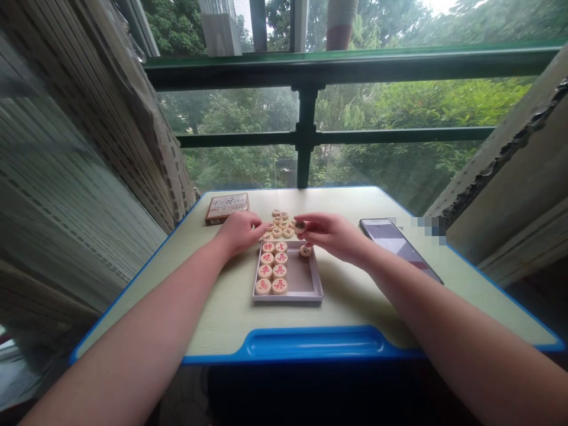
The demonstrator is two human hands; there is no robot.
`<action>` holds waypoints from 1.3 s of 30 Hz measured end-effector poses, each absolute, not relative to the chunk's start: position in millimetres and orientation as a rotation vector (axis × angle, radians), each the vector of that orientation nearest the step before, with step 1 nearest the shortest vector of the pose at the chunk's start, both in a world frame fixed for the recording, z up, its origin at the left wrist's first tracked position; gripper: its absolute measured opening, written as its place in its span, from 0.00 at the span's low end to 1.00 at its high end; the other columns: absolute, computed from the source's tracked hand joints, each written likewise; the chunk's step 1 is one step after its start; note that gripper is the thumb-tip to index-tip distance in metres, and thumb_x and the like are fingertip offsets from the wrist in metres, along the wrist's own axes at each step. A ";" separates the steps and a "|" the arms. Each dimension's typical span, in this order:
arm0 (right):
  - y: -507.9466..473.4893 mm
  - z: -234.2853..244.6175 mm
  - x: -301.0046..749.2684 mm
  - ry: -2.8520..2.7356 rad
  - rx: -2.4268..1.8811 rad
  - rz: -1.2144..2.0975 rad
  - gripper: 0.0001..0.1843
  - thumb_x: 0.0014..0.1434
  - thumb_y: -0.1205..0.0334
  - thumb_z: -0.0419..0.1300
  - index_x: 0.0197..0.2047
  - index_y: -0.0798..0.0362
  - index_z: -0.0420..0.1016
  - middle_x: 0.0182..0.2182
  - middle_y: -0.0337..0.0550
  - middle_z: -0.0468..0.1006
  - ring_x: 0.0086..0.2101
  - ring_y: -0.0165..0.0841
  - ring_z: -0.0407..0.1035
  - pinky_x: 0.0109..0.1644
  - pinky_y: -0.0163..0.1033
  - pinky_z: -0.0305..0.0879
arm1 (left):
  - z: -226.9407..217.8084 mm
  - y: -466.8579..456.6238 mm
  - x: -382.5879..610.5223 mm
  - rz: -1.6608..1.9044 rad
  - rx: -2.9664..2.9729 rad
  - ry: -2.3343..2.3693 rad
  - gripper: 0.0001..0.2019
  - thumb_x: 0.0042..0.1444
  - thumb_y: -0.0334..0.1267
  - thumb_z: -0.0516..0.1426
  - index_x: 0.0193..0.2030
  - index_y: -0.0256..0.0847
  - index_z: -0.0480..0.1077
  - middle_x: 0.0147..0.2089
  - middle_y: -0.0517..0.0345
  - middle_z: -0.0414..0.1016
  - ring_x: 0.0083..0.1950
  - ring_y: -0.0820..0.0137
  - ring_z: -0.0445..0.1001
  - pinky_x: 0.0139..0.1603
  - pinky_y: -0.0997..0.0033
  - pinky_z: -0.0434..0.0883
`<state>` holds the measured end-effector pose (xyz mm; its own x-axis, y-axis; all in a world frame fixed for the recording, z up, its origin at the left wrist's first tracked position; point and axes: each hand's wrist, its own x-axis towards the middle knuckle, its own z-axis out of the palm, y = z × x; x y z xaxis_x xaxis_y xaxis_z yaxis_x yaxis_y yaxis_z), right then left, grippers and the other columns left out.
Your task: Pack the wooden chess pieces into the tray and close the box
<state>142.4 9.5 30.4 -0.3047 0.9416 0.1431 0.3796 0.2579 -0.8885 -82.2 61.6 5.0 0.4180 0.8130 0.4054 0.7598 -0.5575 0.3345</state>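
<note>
Head view: right hand (331, 232) pinches a pale round disc (300, 227) near the shallow rectangular box's (288, 299) far edge; left hand (239, 229) half-curls, its hold unclear.

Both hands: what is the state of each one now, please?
Left hand: at the loose pieces; grip cannot be told.
Right hand: closed, holding a black-marked piece.

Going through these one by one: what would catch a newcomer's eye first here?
Probably the two columns of red-marked discs on the left side of the shallow box. Near its far right corner, the right hand holds a black-marked disc. The bright blue trough at the near edge of the table also stands out.
</note>
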 end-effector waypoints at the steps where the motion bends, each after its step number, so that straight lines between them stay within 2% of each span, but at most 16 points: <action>1: 9.3 30.1 143.0 -1.861 -1.203 0.956 0.18 0.51 0.70 0.58 0.46 0.55 0.73 0.30 0.41 0.77 0.31 0.29 0.71 0.37 0.35 0.68 | 5.0 61.6 -82.1 0.815 2.564 1.425 0.18 0.53 0.45 0.50 0.18 0.37 0.69 0.21 0.58 0.67 0.25 0.74 0.62 0.29 0.73 0.59; 5: 8.1 32.4 144.5 -2.012 -1.262 0.757 0.13 0.47 0.68 0.61 0.40 0.54 0.73 0.28 0.39 0.75 0.30 0.28 0.69 0.34 0.33 0.65 | 5.4 61.7 -82.3 0.812 2.582 1.422 0.18 0.53 0.44 0.51 0.17 0.37 0.68 0.20 0.58 0.67 0.25 0.74 0.62 0.29 0.72 0.59; 11: 6.0 37.3 146.5 -2.234 -1.410 0.402 0.14 0.43 0.61 0.65 0.36 0.53 0.71 0.35 0.41 0.72 0.33 0.31 0.65 0.34 0.34 0.61 | 5.3 62.5 -82.7 0.820 2.569 1.427 0.18 0.52 0.45 0.51 0.17 0.37 0.67 0.20 0.58 0.67 0.25 0.74 0.62 0.29 0.72 0.59; 23: 5.4 30.5 144.8 -2.380 -1.649 0.295 0.13 0.46 0.56 0.61 0.37 0.50 0.70 0.37 0.44 0.71 0.36 0.36 0.67 0.36 0.36 0.61 | 4.5 62.9 -82.4 0.815 2.562 1.429 0.19 0.53 0.47 0.51 0.17 0.37 0.68 0.20 0.58 0.67 0.25 0.73 0.62 0.29 0.72 0.59; 39: 7.5 31.4 145.0 -2.375 -1.579 0.343 0.11 0.47 0.55 0.62 0.34 0.50 0.74 0.36 0.42 0.72 0.33 0.32 0.67 0.35 0.34 0.60 | 5.7 61.0 -81.5 0.816 2.599 1.420 0.19 0.53 0.45 0.51 0.17 0.36 0.68 0.20 0.58 0.67 0.24 0.74 0.61 0.28 0.71 0.57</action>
